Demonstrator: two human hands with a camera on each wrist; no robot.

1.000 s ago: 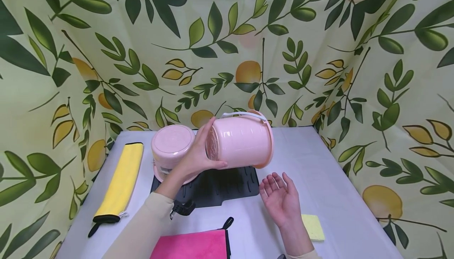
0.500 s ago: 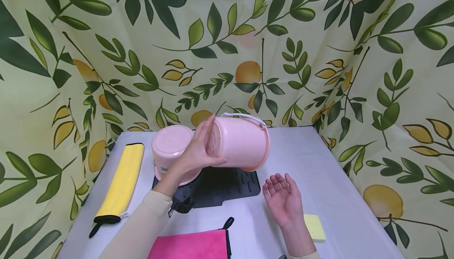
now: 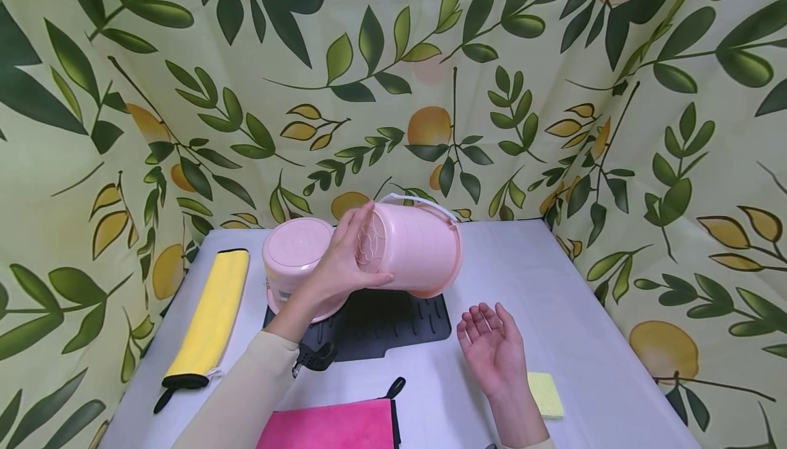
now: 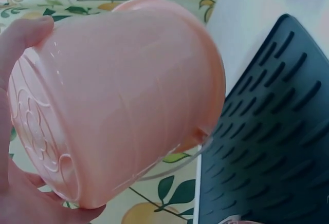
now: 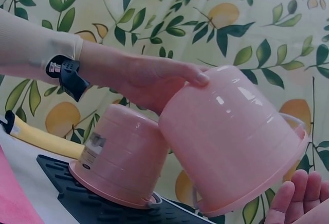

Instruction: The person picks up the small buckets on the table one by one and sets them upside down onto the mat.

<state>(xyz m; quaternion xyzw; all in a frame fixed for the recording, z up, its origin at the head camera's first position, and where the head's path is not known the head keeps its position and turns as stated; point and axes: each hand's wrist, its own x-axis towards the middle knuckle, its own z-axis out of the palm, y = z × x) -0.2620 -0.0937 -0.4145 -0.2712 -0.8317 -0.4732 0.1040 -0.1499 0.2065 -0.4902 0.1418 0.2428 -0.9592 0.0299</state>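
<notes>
A pink bucket point(image 3: 418, 247) with a white handle lies tilted on its side in the air, its mouth toward the right and a little down. My left hand point(image 3: 344, 257) grips it round the base end, thumb on the near side and fingers over the top. In the left wrist view, a flower relief shows on the bucket's base point(image 4: 38, 126). My right hand point(image 3: 494, 346) is apart from the bucket, below its rim, palm up with fingers relaxed and holding nothing. A second pink bucket point(image 3: 298, 251) stands upside down on the black ridged mat point(image 3: 393, 326), behind my left wrist.
A yellow cloth sleeve point(image 3: 212, 312) with black ends lies at the left of the white table point(image 3: 504, 257). Nearest me is a pink cloth point(image 3: 338, 425) with a black edge and loop. The pale yellow sponge point(image 3: 545, 394) sits beside my right wrist. Patterned curtains enclose the table.
The bucket in my left hand has swung slightly, its rim end moving left and its base turning more into view. My right hand has shifted a little to the right.
</notes>
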